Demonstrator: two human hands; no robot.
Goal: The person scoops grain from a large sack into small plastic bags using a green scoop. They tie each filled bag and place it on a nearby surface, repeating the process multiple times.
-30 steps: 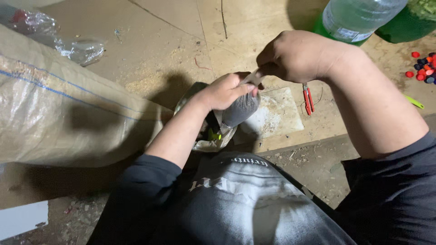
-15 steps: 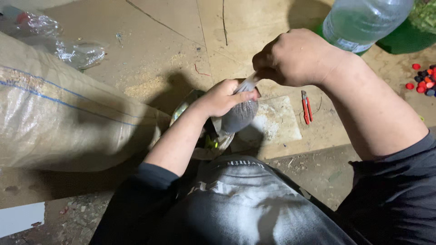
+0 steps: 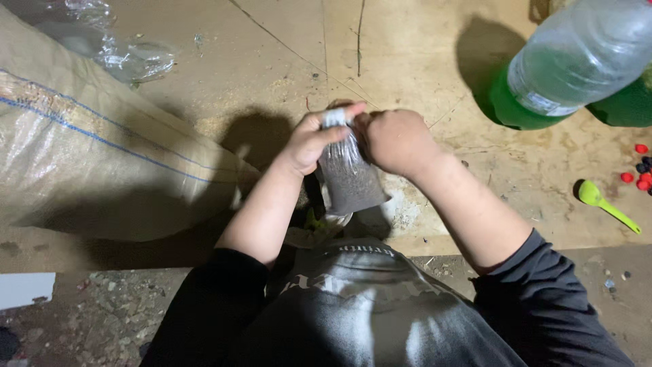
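Both hands grip the small clear bag of dark soil [image 3: 348, 178] above the wooden floor, the left hand [image 3: 309, 141] with fingers closed on its twisted neck and the right hand [image 3: 394, 139] clenched beside it, a woven sack [image 3: 88, 163] lying to the left.

Colours and patterns, head view

Clear plastic bag of dark grey-brown grit [image 3: 350, 178], frame centre; beige woven sack with thin blue stripes [image 3: 88, 156], left; clear plastic bottle of green liquid [image 3: 570, 68], upper right; lime-green plastic spoon [image 3: 601, 201], right; red and dark blue round caps [image 3: 640, 170], right edge; tan wooden board [image 3: 272, 75]; black sleeves.
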